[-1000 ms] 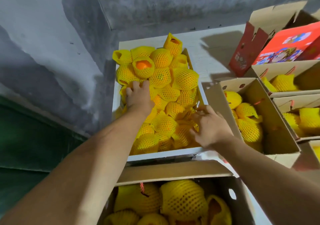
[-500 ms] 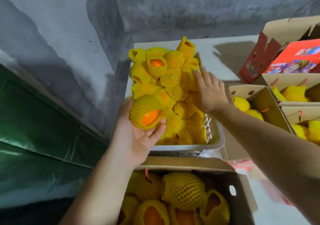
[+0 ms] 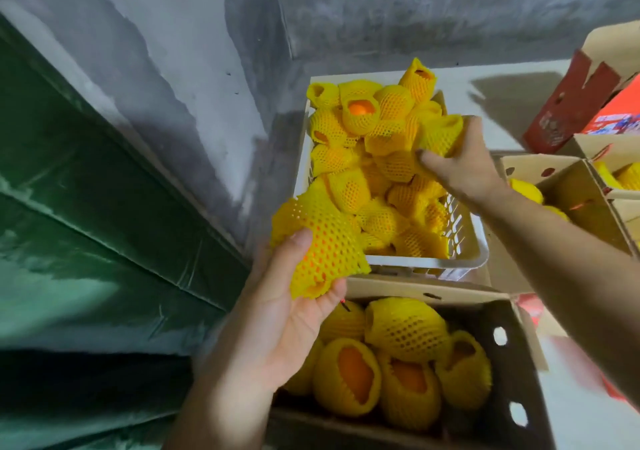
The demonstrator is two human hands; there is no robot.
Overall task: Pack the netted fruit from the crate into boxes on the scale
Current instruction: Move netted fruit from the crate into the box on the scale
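Note:
A white slatted crate [image 3: 465,241] holds several oranges in yellow foam nets [image 3: 377,172]. My left hand [image 3: 287,325] holds one netted orange [image 3: 320,245] palm up, just above the near left corner of the crate. My right hand [image 3: 464,165] grips another netted fruit [image 3: 440,136] at the crate's right side, lifted a little off the pile. Directly below me an open cardboard box [image 3: 519,363] contains several netted oranges [image 3: 405,332]. The scale is hidden under the box.
More open cardboard boxes [image 3: 568,186] with netted fruit stand at the right, and a red printed box [image 3: 581,103] sits behind them. A grey wall [image 3: 173,51] and green sheeting [image 3: 86,224] close off the left side.
My left hand has turned its netted orange and carried it slightly lower. My right hand, which lay flat on the pile, has closed round a netted fruit and raised it.

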